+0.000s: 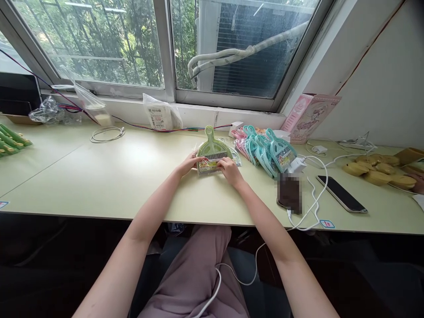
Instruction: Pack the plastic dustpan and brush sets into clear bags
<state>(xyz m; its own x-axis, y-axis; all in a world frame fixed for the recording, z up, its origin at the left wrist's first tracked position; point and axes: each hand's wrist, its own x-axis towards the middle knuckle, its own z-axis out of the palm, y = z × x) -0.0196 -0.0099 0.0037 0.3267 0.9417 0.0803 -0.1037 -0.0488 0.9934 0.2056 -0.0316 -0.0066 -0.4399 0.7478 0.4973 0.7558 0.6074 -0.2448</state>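
A green mini dustpan and brush set (211, 146) in clear plastic wrap stands in front of me on the table, its handle pointing away. My left hand (188, 164) grips the set's left edge, with the fingers partly hidden behind it. On the lower right front, the closed fingers of my right hand (229, 169) press on the wrap near the printed label. Just right of it lies a pile of similar wrapped sets, turquoise ones (265, 150) in front and pink ones (240, 143) behind.
A phone (289, 194) with a white cable lies right of my right hand, and another phone (342, 194) further right. Yellow objects (379, 169) sit at the far right. A pink box (311, 117), a coiled cable (107, 134) and a plastic-wrapped packet (160, 115) are along the back.
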